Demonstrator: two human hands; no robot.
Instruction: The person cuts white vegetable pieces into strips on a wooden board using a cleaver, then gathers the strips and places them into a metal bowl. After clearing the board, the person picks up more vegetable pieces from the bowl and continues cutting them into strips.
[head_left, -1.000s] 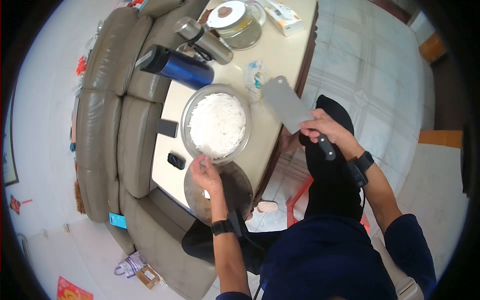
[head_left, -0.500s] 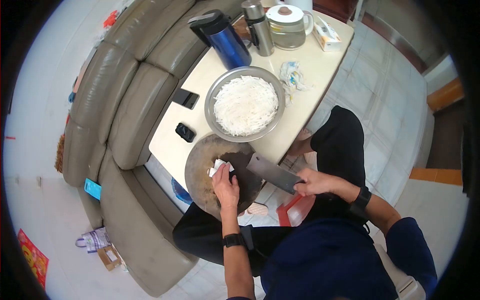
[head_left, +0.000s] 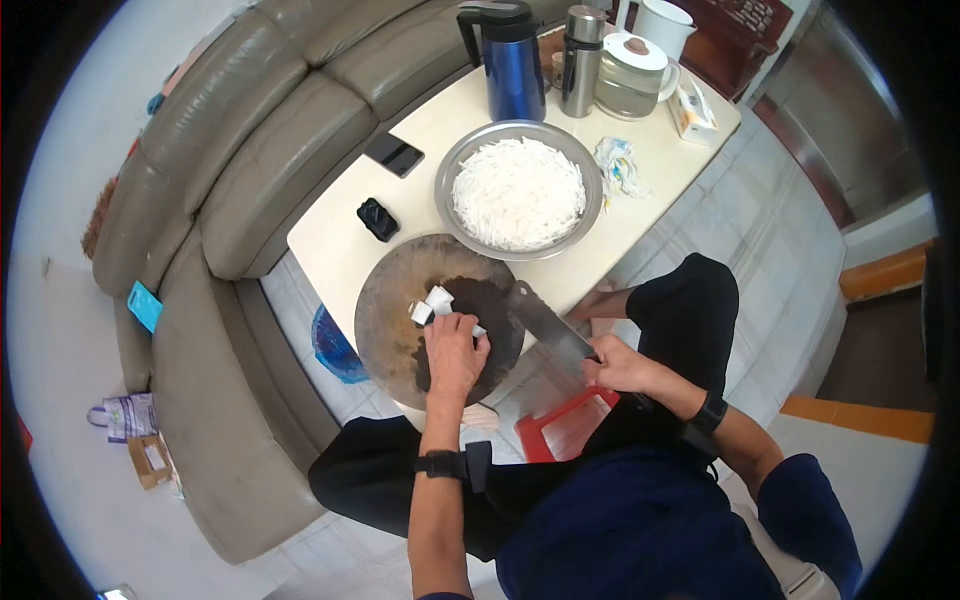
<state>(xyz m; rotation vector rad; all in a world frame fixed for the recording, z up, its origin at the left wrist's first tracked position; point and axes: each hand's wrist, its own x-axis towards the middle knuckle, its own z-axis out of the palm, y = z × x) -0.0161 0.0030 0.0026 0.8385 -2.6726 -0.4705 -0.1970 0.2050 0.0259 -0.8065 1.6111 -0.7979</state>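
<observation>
My left hand rests on the round wooden chopping board, fingers bent and closed over a white piece that looks like radish. Two white chunks lie just past its fingertips. In my right hand is the handle of a cleaver. Its dark blade reaches over the board's right edge, apart from the chunks. Beyond the board, a metal basin holds a heap of white shreds.
On the table are a phone, a small black case, a crumpled wrapper, a blue jug, a steel flask, a glass pot and a tissue pack. A red stool stands below the cleaver.
My left hand has shifted toward me on the board, leaving white chunks in view beyond its fingers. The cleaver stays in my right hand by the board's edge. The camera view has turned.
</observation>
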